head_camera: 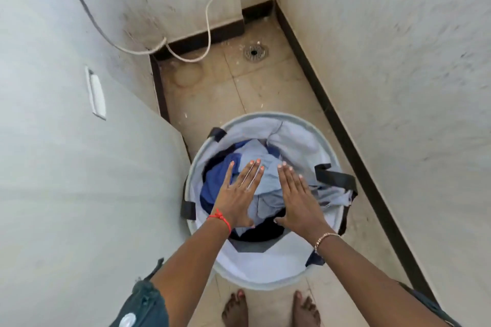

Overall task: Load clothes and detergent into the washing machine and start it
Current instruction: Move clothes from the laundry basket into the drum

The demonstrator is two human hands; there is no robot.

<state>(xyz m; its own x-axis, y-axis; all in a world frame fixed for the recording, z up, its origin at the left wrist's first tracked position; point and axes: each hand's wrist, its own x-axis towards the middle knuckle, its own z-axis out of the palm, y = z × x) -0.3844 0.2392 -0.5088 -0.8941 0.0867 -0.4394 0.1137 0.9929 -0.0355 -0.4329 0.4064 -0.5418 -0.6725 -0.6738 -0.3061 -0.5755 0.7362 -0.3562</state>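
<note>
A round white laundry basket (268,271) with black handles stands on the tiled floor in front of my feet. It holds a heap of clothes (268,183) in light blue, dark blue and black. My left hand (239,194) and my right hand (297,199) hover side by side over the heap, fingers straight, palms down. Whether they touch the cloth I cannot tell. Neither hand holds anything. A large white surface (66,154) fills the left of the view; it may be the washing machine's side.
A white wall (411,87) runs along the right, with a dark skirting at its foot. A floor drain (255,52) sits in the far corner. A white hose and a grey cable (210,32) hang down the back wall. The floor strip is narrow.
</note>
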